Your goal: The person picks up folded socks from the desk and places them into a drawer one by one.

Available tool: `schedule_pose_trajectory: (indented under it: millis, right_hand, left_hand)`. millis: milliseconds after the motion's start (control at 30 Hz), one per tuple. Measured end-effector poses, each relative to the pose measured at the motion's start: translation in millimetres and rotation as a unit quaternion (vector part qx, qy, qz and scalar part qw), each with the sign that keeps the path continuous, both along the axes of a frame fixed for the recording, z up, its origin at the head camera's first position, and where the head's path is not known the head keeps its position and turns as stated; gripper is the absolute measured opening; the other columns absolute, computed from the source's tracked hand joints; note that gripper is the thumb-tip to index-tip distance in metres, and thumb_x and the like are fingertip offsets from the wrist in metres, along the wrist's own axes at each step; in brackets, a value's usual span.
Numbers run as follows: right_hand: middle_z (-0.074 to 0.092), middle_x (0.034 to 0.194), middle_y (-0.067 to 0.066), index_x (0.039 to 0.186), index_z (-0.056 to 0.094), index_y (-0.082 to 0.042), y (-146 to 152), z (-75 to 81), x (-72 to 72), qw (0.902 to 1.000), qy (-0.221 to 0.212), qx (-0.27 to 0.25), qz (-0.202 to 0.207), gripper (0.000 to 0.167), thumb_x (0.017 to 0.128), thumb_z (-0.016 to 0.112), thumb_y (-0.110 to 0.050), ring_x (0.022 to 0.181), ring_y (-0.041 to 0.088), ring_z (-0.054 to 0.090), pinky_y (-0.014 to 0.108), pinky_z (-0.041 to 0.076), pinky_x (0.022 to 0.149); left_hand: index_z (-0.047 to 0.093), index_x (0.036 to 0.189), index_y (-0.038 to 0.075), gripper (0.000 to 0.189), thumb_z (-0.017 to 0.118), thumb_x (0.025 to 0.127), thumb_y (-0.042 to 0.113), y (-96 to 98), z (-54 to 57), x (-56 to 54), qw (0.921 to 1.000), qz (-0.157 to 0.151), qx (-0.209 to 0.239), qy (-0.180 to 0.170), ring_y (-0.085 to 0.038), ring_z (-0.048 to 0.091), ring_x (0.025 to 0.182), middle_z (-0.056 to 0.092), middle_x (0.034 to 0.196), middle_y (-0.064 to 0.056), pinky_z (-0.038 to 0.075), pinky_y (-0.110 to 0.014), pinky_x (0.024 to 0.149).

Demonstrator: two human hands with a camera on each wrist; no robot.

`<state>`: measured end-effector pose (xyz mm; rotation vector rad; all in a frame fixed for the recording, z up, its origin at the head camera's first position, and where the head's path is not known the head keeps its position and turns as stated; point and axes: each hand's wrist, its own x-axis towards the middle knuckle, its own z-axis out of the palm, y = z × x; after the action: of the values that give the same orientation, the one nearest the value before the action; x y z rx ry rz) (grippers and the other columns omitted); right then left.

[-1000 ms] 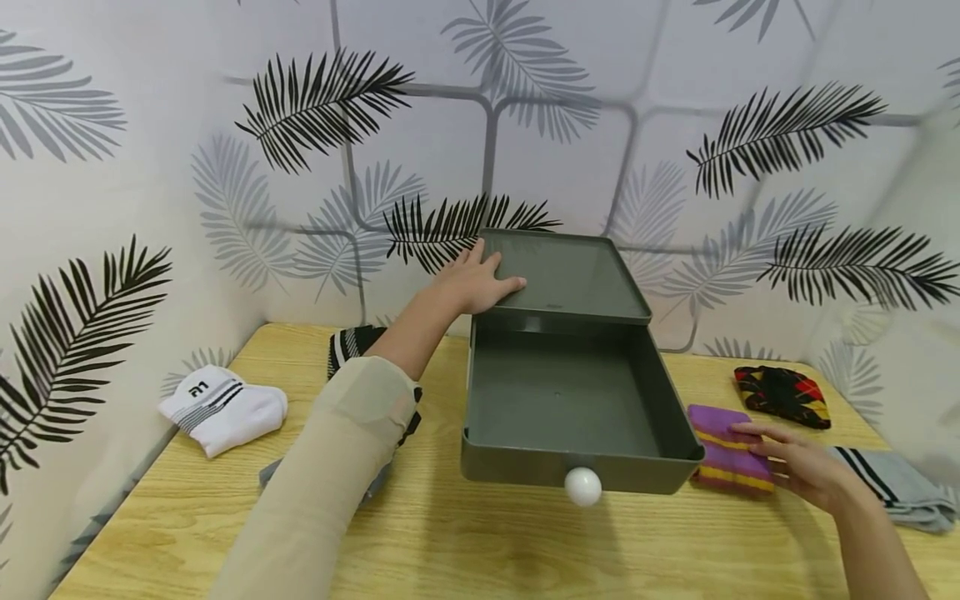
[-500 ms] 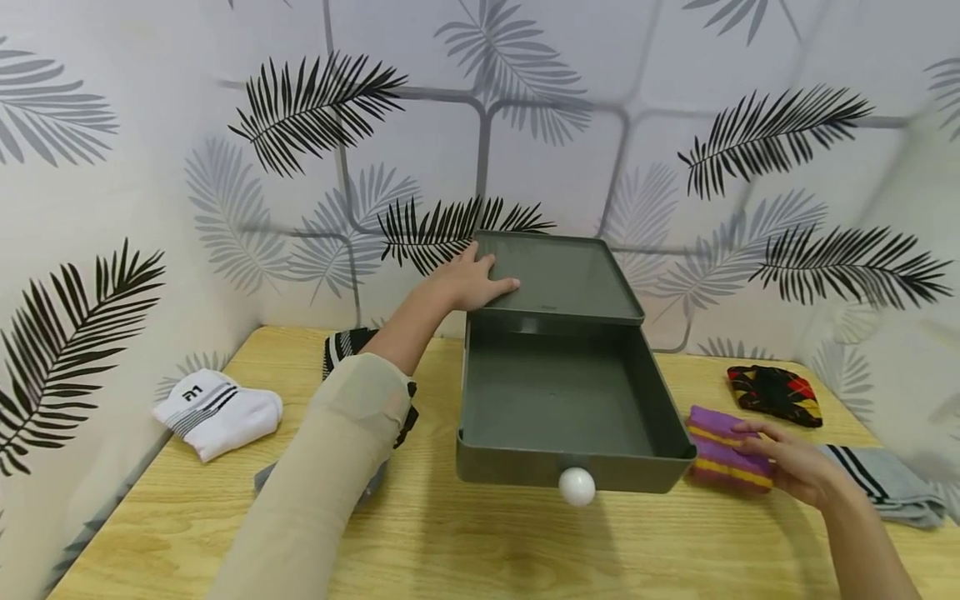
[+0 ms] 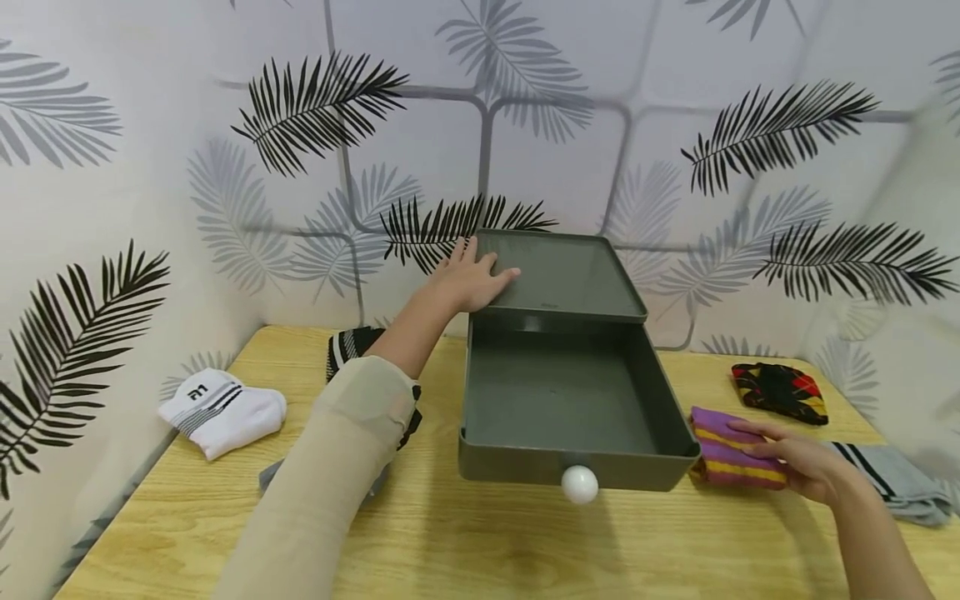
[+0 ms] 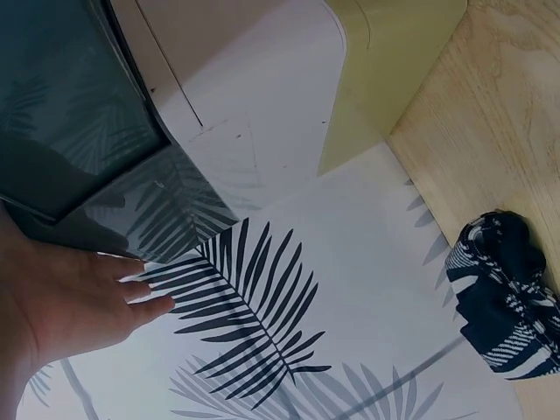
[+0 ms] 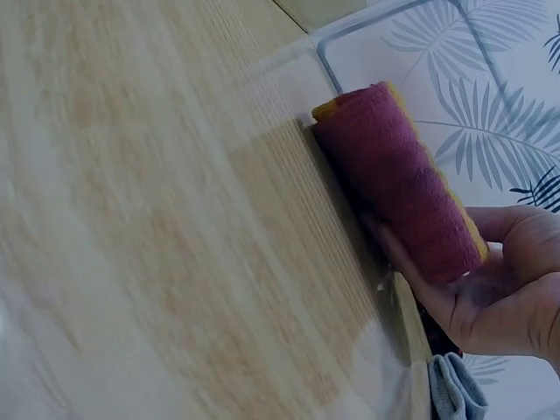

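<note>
My left hand (image 3: 468, 283) rests with spread fingers on the top left edge of a dark grey drawer box (image 3: 558, 267). In the left wrist view, the left hand (image 4: 79, 297) lies along the box's edge. The box's drawer (image 3: 555, 408) is pulled out toward me, with a white round knob (image 3: 580, 484) on its front and nothing inside. To the right of the drawer, my right hand (image 3: 810, 467) pinches a folded purple and yellow striped sock (image 3: 738, 450). In the right wrist view, the folded sock (image 5: 398, 179) is tilted, thumb and fingers on either side of its near end.
Left on the wooden table (image 3: 420, 542) lie a folded white sock (image 3: 225, 412), a black and white sock (image 3: 348, 346) and a grey item (image 3: 270, 475) partly under my sleeve. At right are a black, red and yellow sock (image 3: 780, 393) and a grey striped sock (image 3: 896, 483).
My right hand has closed on the purple and yellow sock, which has tilted and lifted slightly at its near side. The left hand stays on the box, its fingers shifted slightly.
</note>
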<state>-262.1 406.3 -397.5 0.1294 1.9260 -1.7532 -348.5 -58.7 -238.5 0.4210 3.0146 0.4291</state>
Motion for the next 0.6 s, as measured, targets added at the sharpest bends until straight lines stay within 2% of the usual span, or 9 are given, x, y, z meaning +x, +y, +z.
schedule_pose_trajectory:
  millis: [133,267,467,600]
  right_hand:
    - [0.049,0.105,-0.007,0.102,0.065,-0.039,1,-0.8,3.6,0.9989,0.001,-0.043,0.017,0.037,0.095,0.048,-0.006,0.094,0.015,0.057,0.041,0.048,0.08]
    - [0.051,0.105,-0.011,0.104,0.066,-0.039,1,0.8,5.3,0.9972,0.012,-0.071,0.02,0.041,0.096,0.046,-0.004,0.094,0.014,0.057,0.04,0.048,0.081]
    - [0.056,0.106,-0.007,0.11,0.067,-0.035,0,16.3,9.1,0.9858,0.045,-0.157,0.037,0.048,0.099,0.035,-0.001,0.093,0.017,0.06,0.036,0.05,0.078]
    - [0.057,0.107,-0.005,0.114,0.066,-0.033,-3,29.5,12.7,0.978,0.065,-0.192,0.05,0.051,0.099,0.031,0.001,0.094,0.017,0.06,0.036,0.05,0.078]
  left_hand:
    - [0.014,0.149,0.018,0.068,0.02,0.095,0.058,1.1,-0.5,-0.5,1.0,0.001,0.002,-0.007,-0.026,-0.011,0.136,-0.008,0.152,-0.012,-0.001,-0.043,0.108]
    - [0.013,0.149,0.018,0.069,0.021,0.094,0.059,1.4,-1.9,-1.8,0.9999,0.006,0.005,-0.008,-0.027,-0.009,0.137,-0.008,0.152,-0.011,-0.001,-0.043,0.108]
    - [0.013,0.149,0.019,0.069,0.025,0.094,0.059,2.2,-3.9,-4.0,0.9999,0.011,0.008,-0.01,-0.028,-0.008,0.137,-0.008,0.152,-0.01,0.0,-0.043,0.108]
    - [0.013,0.149,0.019,0.069,0.026,0.094,0.058,2.7,-4.1,-4.5,0.9998,0.013,0.008,-0.011,-0.029,-0.007,0.137,-0.008,0.152,-0.01,0.001,-0.043,0.108]
